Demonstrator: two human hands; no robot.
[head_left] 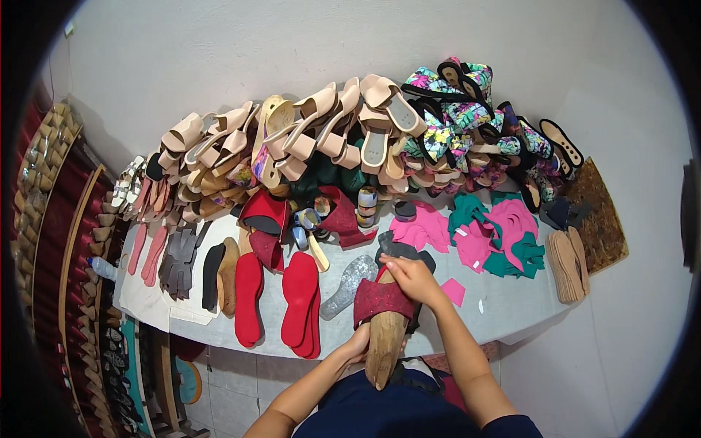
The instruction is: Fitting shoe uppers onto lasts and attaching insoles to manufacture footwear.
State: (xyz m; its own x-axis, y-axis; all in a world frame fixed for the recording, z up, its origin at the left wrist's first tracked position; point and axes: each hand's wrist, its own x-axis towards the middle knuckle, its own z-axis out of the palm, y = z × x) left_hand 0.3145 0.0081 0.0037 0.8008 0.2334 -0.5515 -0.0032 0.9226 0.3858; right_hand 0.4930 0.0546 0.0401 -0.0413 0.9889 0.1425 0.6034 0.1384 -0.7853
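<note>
Well, right hand (412,279) over strap (381,304)

Left hand (357,342): gripping the wooden last (387,343) by the table's (504,314) near edge
Right hand (413,280): touching the red strap (381,301) around the last
Near edge: red soles (249,299), left of the hands
Right edge: stacked tan soles (563,269)
Far edge: heaped beige sandals (315,117), patterned sandals (467,115)
</note>
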